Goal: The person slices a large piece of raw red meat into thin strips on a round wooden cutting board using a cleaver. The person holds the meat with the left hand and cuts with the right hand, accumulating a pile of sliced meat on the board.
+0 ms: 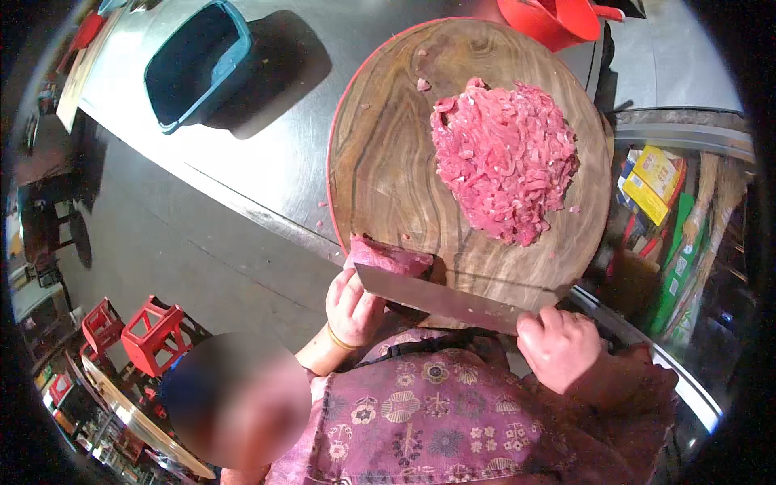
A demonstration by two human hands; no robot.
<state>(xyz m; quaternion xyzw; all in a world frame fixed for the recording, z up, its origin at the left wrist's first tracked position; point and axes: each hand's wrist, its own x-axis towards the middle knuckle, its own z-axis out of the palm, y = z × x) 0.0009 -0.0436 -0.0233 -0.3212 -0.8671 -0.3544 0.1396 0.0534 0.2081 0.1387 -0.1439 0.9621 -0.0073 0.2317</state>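
A round wooden chopping board point(388, 163) lies before me, with a heap of sliced raw meat point(506, 160) on its right half. At its near left edge is an unsliced piece of raw meat point(391, 257). My left hand point(353, 306) has its fingers curled against the near side of that piece, wearing a yellow band at the wrist. My right hand point(558, 345) grips the end of a cleaver point(442, 298), whose handle the fingers hide. The wide blade slants across in front of the piece, its tip beside my left fingers.
A teal plastic bin point(239, 51) stands on the metal table point(285, 182) at upper left. Beyond the board is a red plastic scoop point(558, 21). Packets point(653, 182) and a green box point(676, 273) lie to the right. Red stools point(151, 336) and a blurred person point(242, 406) are at lower left.
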